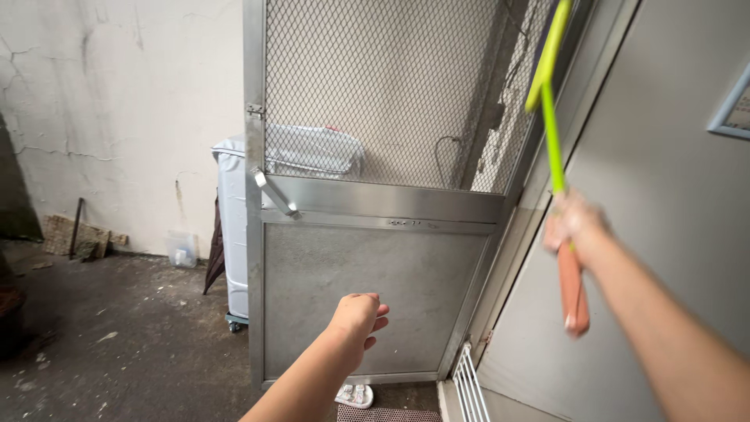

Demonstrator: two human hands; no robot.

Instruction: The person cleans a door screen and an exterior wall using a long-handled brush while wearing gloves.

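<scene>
- Right hand (574, 225): raised at the right of the view, blurred, fingers clenched around a long-handled tool (553, 148); forearm runs down to the lower right corner.
- Long-handled tool: slim lime-green shaft rising from the fist to the top edge of the view, slightly bent partway up; orange-red grip end (573, 293) hanging below the fist. Its head is out of view.
- Left hand (361, 312): reaching forward in the lower middle, fingers loosely curled, holding nothing; just in front of the lower panel of the screen door (375, 203). Whether it touches the panel cannot be told.
- Screen door: aluminium frame, diamond mesh above, solid grey panel below, standing open; lever handle (273, 191) on its left stile.
- Covered appliance (234, 227): white, boxy, on small wheels, behind the door beside the wall.
- Wall (117, 101): white plaster, cracked and stained.
- Floor (125, 336): dark concrete, littered with small debris.
- Clear plastic container (181, 250): at the foot of the wall.
- Grey door (664, 195): flat panel filling the right side.
- White sandal (355, 395): on the ground below the left arm.
</scene>
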